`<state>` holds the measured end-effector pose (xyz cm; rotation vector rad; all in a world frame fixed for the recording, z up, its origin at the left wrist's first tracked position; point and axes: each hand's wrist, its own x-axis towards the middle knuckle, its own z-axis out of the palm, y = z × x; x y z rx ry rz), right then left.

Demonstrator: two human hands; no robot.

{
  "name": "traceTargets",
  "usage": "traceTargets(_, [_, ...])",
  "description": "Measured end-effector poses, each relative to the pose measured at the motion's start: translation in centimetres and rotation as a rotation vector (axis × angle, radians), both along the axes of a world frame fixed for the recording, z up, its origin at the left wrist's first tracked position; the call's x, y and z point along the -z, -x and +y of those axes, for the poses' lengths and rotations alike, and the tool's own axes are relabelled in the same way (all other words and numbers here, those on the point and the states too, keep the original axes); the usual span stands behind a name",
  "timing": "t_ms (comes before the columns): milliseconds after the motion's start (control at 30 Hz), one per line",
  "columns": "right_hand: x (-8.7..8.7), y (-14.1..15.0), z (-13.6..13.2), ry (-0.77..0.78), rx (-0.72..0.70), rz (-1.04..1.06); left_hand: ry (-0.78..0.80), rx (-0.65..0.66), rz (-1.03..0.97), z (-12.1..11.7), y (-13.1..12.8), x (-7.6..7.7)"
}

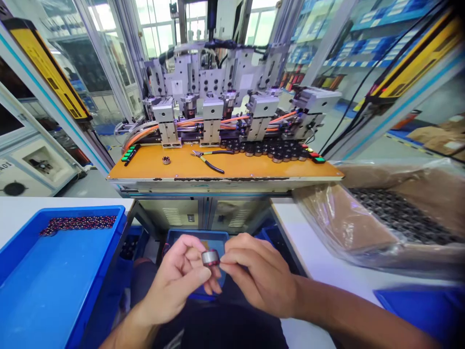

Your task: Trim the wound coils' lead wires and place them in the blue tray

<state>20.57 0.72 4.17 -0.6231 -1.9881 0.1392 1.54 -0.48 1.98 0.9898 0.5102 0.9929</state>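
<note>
A small round part [210, 258], with a silver metal band and a dark reddish lower rim, is held up in front of my body. My left hand [178, 276] grips it between thumb and fingers, the other fingers curled below. At its right edge, my right hand [259, 274] has thumb and forefinger pinched together, close against the rim. Whatever lies between those right fingertips, if anything, is too small to make out. Below both hands is a blue bin [174, 236], largely covered by them.
Ahead, an orange bench top [156, 169] carries a clamping machine [212, 116], pliers [209, 160], one small ring-shaped part [166, 160] and several black round parts [279, 151]. A blue tray [72, 271] with small parts is at left; a plastic-lined box [327, 208] stands at right.
</note>
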Motion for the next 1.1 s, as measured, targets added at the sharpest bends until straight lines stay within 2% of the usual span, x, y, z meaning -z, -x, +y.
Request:
traceTargets(167, [-0.2,0.6,-0.1,0.123,0.077,0.036,-0.060,-0.140,-0.144,0.1,0.1,-0.4])
traceTargets(300, [-0.2,0.6,0.1,0.152,-0.038,0.069,0.004,-0.141,-0.266,0.5,-0.2,-0.4])
traceTargets(367, [-0.2,0.4,0.3,0.116,-0.096,0.069,0.084,-0.032,-0.211,0.7,-0.4,-0.2])
traceTargets(433, [-0.3,0.1,0.5,0.086,-0.125,0.057,0.151,0.148,-0.137,0.8,-0.6,0.3])
traceTargets(500, [-0.3,-0.3,0.6,0.076,-0.136,0.035,0.148,0.250,-0.098,0.8,-0.7,0.8])
traceTargets(600, [-0.3,-0.6,0.5,0.071,-0.098,0.025,0.044,0.142,-0.076,0.6,-0.5,1.0])
traceTargets(767, [0.0,-0.5,0.1,0.144,0.055,0.071,-0.086,-0.075,-0.080,0.2,-0.6,0.4])
traceTargets(933, [0.4,-0.4,-0.1,0.193,0.030,0.133,-0.202,-0.206,-0.113,0.5,-1.4,0.3])
traceTargets(1100, [0.2,-0.1,-0.6,0.244,0.038,0.199,-0.338,-0.284,0.001,0.7,-1.5,0.8])
